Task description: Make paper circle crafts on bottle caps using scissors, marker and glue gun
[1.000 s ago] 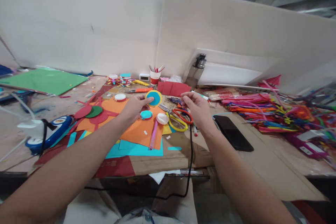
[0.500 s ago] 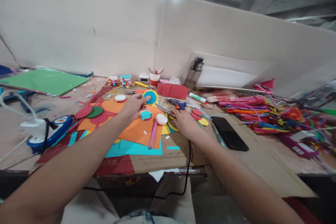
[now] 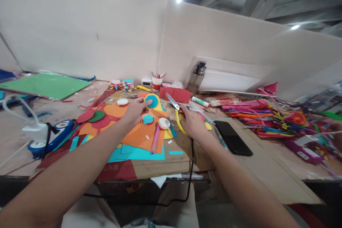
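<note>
Between thumb and fingers, my left hand point(image 3: 137, 109) pinches a yellow paper disc with a blue circle point(image 3: 153, 102) on it, held above the orange sheets point(image 3: 130, 137). My right hand point(image 3: 190, 121) grips scissors point(image 3: 173, 103) by their yellow handles, blades pointing up and left towards the disc but apart from it. Below my left hand lie a blue-topped round piece point(image 3: 148, 119), a white round lid point(image 3: 164, 123) and a pink tube point(image 3: 155, 139). A glue gun is mostly hidden behind my right hand.
A black phone point(image 3: 233, 137) lies right of my right forearm, near bundles of coloured pipe cleaners point(image 3: 248, 112). Red paper point(image 3: 177, 94), a glue stick point(image 3: 200, 101) and a cup of pens point(image 3: 157, 82) stand or lie behind. A black cable point(image 3: 191, 164) hangs over the table edge.
My right hand has lifted the scissors from the table, and the blades now point more upward. My left hand holds the yellow and blue disc in nearly the same place.
</note>
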A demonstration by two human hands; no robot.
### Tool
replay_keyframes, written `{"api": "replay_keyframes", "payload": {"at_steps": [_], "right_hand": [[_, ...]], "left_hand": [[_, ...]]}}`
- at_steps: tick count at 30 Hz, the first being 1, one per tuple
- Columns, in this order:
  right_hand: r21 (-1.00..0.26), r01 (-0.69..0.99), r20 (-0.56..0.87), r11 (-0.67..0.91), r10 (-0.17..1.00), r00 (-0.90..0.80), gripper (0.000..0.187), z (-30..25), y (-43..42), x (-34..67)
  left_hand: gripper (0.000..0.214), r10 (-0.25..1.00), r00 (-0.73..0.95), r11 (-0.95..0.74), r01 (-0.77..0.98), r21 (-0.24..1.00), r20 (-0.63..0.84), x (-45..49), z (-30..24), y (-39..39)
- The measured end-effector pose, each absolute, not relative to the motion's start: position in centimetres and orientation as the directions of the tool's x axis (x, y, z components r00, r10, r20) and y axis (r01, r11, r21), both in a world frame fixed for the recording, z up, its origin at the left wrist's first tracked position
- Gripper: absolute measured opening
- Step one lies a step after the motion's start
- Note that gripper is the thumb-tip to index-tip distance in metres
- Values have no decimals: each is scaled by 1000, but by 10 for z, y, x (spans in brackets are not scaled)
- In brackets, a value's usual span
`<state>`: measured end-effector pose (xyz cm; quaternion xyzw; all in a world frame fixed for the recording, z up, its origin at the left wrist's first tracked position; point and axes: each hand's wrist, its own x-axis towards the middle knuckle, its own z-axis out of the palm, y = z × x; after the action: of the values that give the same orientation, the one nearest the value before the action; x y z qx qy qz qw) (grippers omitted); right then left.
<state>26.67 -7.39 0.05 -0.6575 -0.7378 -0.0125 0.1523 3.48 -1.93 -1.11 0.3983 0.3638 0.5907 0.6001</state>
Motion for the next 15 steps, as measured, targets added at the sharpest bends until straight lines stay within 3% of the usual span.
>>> {"api": "replay_keyframes", "payload": {"at_steps": [3,6,11,15], "right_hand": [[-478,821,355,313,923,-146,53,4,-75,266],[-662,606,424,441,887,-182,49,5,-77,260],[-740,480,434,470,880,-193,56,6,-76,247],[-788,430,429,441,894,-130,37,7,-76,242]], "left_hand": [[46,998,60,3,-458,889,28,37,-9,-22],[46,996,75,-9,-486,874,52,37,-9,-22],[42,993,99,-14,-432,902,62,38,-12,-22],[43,989,144,20,-413,911,44,41,-11,-28]]}}
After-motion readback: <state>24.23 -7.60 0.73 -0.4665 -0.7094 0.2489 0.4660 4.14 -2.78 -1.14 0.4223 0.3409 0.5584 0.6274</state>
